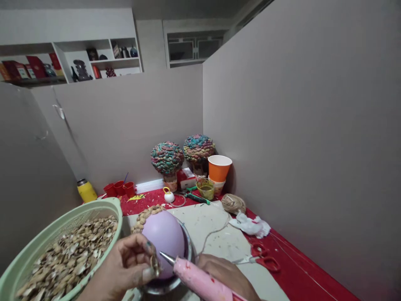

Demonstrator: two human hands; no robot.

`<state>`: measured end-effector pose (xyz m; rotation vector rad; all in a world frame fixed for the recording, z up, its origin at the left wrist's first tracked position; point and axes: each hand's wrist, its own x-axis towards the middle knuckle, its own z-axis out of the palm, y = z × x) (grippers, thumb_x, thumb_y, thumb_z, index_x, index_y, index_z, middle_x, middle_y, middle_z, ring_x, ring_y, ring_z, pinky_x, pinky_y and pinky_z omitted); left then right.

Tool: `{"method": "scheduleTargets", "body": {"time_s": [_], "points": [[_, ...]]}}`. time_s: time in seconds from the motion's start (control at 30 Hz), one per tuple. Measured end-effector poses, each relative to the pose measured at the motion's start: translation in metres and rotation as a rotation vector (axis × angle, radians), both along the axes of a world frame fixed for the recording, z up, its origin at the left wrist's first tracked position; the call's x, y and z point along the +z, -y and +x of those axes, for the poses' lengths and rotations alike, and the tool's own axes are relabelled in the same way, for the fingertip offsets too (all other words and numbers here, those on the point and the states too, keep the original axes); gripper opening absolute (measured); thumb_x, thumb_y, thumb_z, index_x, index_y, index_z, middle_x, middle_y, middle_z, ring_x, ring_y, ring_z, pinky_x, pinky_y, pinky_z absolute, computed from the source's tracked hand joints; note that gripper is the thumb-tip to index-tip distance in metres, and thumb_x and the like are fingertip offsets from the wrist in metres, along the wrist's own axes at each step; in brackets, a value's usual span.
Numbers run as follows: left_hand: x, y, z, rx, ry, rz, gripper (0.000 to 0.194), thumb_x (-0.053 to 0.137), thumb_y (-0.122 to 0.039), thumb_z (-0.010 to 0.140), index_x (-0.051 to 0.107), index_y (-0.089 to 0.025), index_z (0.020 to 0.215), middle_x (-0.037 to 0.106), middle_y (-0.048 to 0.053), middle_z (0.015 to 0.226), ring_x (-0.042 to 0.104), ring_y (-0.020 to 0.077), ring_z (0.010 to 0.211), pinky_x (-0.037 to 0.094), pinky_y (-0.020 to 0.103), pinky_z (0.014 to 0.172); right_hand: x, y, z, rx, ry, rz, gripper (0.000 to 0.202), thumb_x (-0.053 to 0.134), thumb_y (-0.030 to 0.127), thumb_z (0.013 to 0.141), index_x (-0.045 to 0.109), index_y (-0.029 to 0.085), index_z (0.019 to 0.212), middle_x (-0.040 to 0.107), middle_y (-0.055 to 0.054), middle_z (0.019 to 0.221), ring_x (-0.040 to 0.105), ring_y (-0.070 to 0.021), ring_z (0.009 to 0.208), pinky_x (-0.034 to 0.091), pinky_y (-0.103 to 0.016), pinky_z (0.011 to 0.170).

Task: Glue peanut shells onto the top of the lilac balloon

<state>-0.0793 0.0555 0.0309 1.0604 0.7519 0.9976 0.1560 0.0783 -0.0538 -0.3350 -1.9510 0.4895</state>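
Between the thumb and fingers of my left hand [133,261] is a peanut shell piece [154,264], held in front of a purple balloon [164,234]. My right hand [225,274] is wrapped round a pink glue tool [200,278], whose metal tip points left toward the shell, a small gap apart. The balloon rests in a metal bowl [189,246], and peanut shells [148,215] cover its upper left part. More shells [75,255] fill a green basket [118,217] at the left.
Red-handled scissors [266,261], white tissue [250,224] and a twine ball [233,204] lie at the right. Farther back stand two shell-covered trees [167,159], an orange cup [219,169], red cups [119,188] and a yellow bottle [87,191]. Grey partitions [131,125] enclose the table.
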Motion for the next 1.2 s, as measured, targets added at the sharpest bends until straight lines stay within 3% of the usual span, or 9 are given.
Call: {"method": "scheduleTargets", "body": {"time_s": [0.13,0.5,0.9,1.2], "points": [[-0.004,0.0,-0.001,0.077,-0.02,-0.005,0.029,0.09,-0.02,0.064,0.068,-0.017,0.081,0.069,0.0,0.074,0.061,0.0104,0.068,0.047,0.019,0.064,-0.003,-0.003,0.005,0.03,0.004,0.037,0.042,0.028,0.046,0.106,0.057,0.021,0.087,0.059,-0.004,0.067,0.057,-0.0163,0.058,0.045,-0.026,0.054],[-0.005,0.008,0.001,0.042,-0.03,-0.084,0.027,0.088,-0.018,0.066,0.066,-0.017,0.081,0.066,-0.002,0.071,0.054,0.0074,0.063,0.041,0.015,0.058,0.014,0.014,0.005,0.011,0.049,0.079,0.034,0.032,0.032,0.107,0.054,0.022,0.082,0.058,0.0,0.06,0.052,-0.0147,0.051,0.04,-0.027,0.051],[-0.006,0.009,0.002,0.066,-0.086,-0.057,0.028,0.088,-0.02,0.066,0.065,-0.017,0.082,0.063,-0.002,0.07,0.053,0.0073,0.063,0.041,0.014,0.057,0.017,0.011,-0.003,-0.113,0.042,0.184,0.038,0.028,0.032,0.108,0.048,0.022,0.077,0.057,0.002,0.054,0.049,-0.0121,0.046,0.037,-0.024,0.047],[-0.008,0.01,0.002,0.074,-0.106,-0.046,0.027,0.087,-0.02,0.068,0.065,-0.017,0.082,0.063,-0.002,0.072,0.054,0.0078,0.065,0.044,0.016,0.06,0.018,0.013,-0.002,-0.129,0.058,0.176,0.041,0.023,0.033,0.109,0.045,0.023,0.076,0.054,0.002,0.051,0.047,-0.0124,0.044,0.036,-0.025,0.045]]}}
